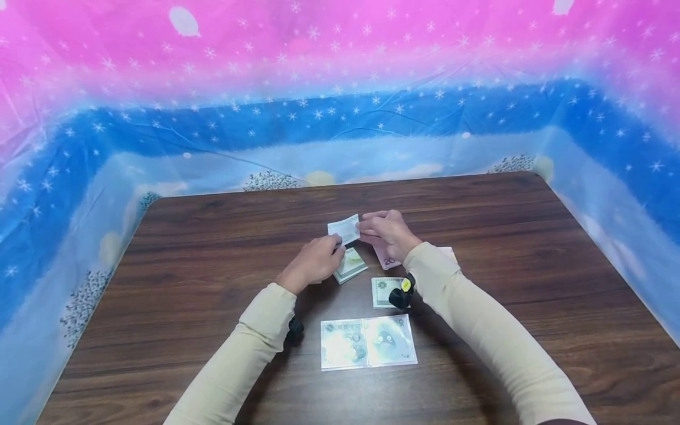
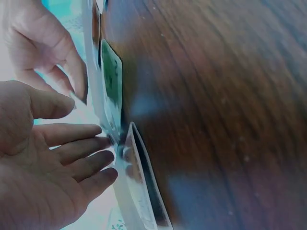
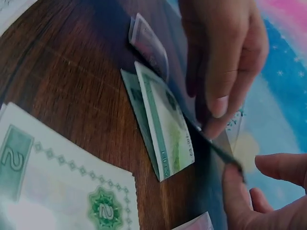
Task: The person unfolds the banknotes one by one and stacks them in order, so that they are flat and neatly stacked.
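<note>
Green note (image 3: pixel 69 177) marked 2, pink note (image 1: pixel 385 254) 20

Front note (image 1: pixel 345 348) on table (image 1: pixel 212 248); other notes (image 1: pixel 352 269) behind it

Tabletop (image 1: pixel 212 254): dark wood-grain surface, smooth, with a soft sheen in which light is reflected. Backdrop (image 1: pixel 340 118): printed cloth, thin-looking, visibly creased. Large note pair (image 1: pixel 388 342): glossy, partly washed out by glare. Note with a 2 (image 3: pixel 79 167): printed paper in appearance, marked by a bright patch of shine. Folded green note (image 3: pixel 168 129): thin, smooth, paper-like. Left sleeve (image 1: pixel 228 372) and right sleeve (image 1: pixel 489 324): matt cloth, lightly wrinkled. Wrist device (image 1: pixel 399 298): black, plastic-looking, fitted with a yellow disc.
</note>
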A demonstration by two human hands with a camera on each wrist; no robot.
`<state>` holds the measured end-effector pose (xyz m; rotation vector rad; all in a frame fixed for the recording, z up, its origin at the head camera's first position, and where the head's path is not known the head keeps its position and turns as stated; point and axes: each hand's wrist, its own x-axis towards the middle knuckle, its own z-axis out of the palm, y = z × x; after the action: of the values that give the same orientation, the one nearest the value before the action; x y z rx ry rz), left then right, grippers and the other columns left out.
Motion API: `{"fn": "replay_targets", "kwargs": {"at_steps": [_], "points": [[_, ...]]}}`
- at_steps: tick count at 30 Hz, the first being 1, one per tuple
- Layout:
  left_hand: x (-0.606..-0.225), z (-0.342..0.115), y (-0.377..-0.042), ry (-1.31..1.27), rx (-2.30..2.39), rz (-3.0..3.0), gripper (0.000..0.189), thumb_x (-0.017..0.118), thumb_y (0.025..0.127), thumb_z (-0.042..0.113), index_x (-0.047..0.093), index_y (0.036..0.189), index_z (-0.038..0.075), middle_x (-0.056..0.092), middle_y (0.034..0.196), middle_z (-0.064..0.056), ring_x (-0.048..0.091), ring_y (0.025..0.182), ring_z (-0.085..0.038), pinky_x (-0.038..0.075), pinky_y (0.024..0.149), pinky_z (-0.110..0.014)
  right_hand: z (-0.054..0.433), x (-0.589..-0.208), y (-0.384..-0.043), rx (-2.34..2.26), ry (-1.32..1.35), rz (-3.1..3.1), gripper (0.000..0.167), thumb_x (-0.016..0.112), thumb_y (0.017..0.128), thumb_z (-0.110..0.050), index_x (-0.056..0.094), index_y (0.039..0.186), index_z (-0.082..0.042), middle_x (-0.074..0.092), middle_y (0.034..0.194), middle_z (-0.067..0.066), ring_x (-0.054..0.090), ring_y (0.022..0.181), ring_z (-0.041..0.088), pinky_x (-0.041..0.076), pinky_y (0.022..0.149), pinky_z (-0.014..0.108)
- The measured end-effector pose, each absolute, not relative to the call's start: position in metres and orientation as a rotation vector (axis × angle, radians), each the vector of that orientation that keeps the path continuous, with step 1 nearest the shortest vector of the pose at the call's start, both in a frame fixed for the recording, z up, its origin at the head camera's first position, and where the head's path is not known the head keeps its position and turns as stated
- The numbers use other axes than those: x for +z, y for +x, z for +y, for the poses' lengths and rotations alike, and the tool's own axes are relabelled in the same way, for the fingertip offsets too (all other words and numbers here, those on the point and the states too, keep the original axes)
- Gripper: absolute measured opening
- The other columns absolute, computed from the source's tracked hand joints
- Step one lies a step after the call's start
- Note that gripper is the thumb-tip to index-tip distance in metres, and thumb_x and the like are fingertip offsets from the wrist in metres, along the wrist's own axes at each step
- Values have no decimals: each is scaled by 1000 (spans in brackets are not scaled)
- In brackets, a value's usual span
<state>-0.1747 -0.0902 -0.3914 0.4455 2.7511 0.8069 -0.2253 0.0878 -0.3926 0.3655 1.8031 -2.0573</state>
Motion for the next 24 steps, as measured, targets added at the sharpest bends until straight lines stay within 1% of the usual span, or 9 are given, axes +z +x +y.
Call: {"fn": "replay_targets", "kwargs": {"at_steps": [4,7,9,10,14,16,18,21,24], "points": [[-390,-88,-173,465,833,2760,20,48,108,19,56,93,8,48,75,-5,50,63,-19,40,56,-29,85,-396,-225,-2015,378,1933,47,70,87,8,54,131,7,59,128,26,64,118,36,55,97,37],[-388,-87,-171,467,860,2780,19,48,107,18,59,97,5,53,79,-10,52,67,-23,42,60,-33,84,-395,-223,-1956,387,2035,44,73,85,6,57,126,4,61,123,24,66,114,36,56,96,38],[-387,-87,-169,439,889,2820,21,50,107,18,63,111,1,63,96,-15,61,84,-25,51,72,-36,84,-392,-221,-1948,383,2067,43,73,84,6,58,125,3,62,121,22,67,112,34,56,96,39],[-386,-87,-168,423,911,2841,23,51,106,17,63,115,0,64,99,-17,62,87,-28,52,75,-40,85,-391,-221,-1954,376,2074,43,73,84,6,59,124,3,62,120,22,67,111,33,56,96,39],[-386,-91,-165,284,1072,2918,36,56,104,19,59,135,0,66,124,-20,63,114,-31,52,96,-49,87,-385,-216,-1981,342,2074,44,73,82,6,60,123,3,65,117,21,68,103,29,57,94,38],[-385,-93,-163,198,1182,2906,39,59,103,21,59,136,1,66,125,-20,62,116,-32,50,98,-49,90,-382,-213,-1983,324,2068,44,74,82,5,60,123,3,65,117,20,67,103,27,57,94,36],[-385,-94,-161,112,1308,2861,47,61,102,21,53,144,1,63,135,-18,59,125,-31,48,104,-48,93,-380,-208,-1968,300,2067,44,74,82,3,60,124,1,66,118,19,67,105,27,56,95,37],[-384,-95,-158,16,1480,2749,47,64,100,18,54,143,0,64,134,-19,61,123,-30,50,104,-44,96,-377,-200,-1958,256,2056,42,74,83,2,58,123,1,66,121,19,66,108,30,55,97,39],[-384,-94,-154,-54,1717,2573,47,65,99,9,53,142,-3,66,128,-23,67,114,-32,56,95,-41,98,-376,-192,-1960,216,2044,39,74,84,3,57,119,1,66,117,19,67,106,30,56,97,39]]}}
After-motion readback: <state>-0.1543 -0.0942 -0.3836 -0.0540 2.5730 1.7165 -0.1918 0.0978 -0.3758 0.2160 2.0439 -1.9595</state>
